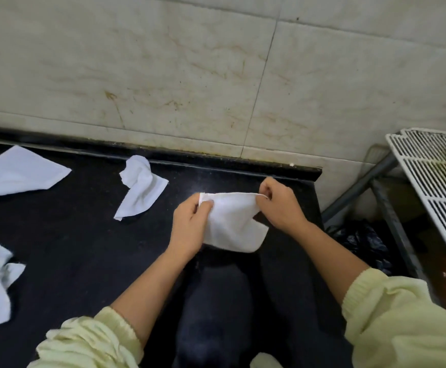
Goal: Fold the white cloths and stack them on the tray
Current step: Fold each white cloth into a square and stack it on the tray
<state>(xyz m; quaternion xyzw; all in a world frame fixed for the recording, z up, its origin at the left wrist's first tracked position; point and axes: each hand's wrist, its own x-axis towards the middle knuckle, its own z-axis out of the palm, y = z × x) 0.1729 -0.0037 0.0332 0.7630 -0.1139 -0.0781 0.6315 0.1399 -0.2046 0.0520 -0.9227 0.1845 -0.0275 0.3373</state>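
Both hands, left hand and right hand, pinch a white cloth's top corners.

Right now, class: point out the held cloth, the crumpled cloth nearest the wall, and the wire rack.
held cloth (232, 224): head view, middle of its hanging panel.
crumpled cloth (141, 185): head view, its bunched middle.
wire rack (426, 168): head view, on its white bars.

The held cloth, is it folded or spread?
Folded: the cloth hangs doubled, two edges meeting on top, pinched by left hand and right hand.
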